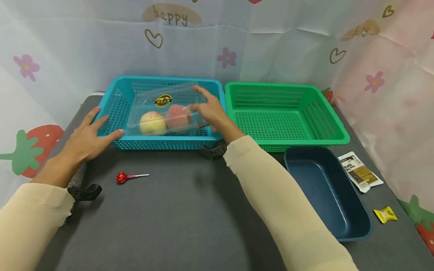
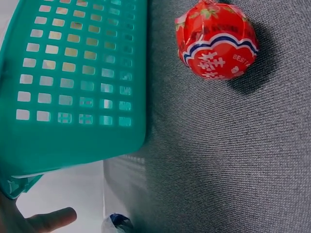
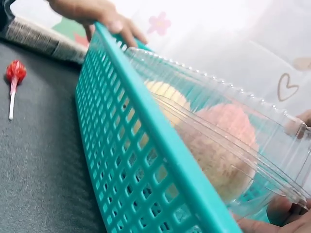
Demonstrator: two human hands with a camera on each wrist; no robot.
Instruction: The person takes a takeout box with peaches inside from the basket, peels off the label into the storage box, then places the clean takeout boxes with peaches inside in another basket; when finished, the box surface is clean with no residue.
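Note:
A clear plastic box [image 1: 184, 94] with a yellow pastry [image 1: 152, 123] and a pink pastry [image 1: 178, 116] lies tilted inside the blue basket [image 1: 162, 143]. My right hand [image 1: 215, 113] holds the box by its right end, fingers on top and thumb lower down. At the basket's front left corner rests my left hand [image 1: 83, 141], its fingers spread over the rim. In the right wrist view the box [image 3: 272, 116] leans above the basket's near wall [image 3: 141, 145]. A red-wrapped lollipop [image 1: 122, 177] lies on the table before the basket; its printed head [image 2: 216, 43] fills the left wrist view's top.
Right of the blue basket stands a green basket [image 1: 288, 142]. A dark blue tub [image 1: 325, 188] sits in front of it, with a white and brown packet [image 1: 361, 173] and a yellow wrapped candy [image 1: 385, 214] to its right. A grey printed cylinder [image 3: 43, 39] lies by the left forearm.

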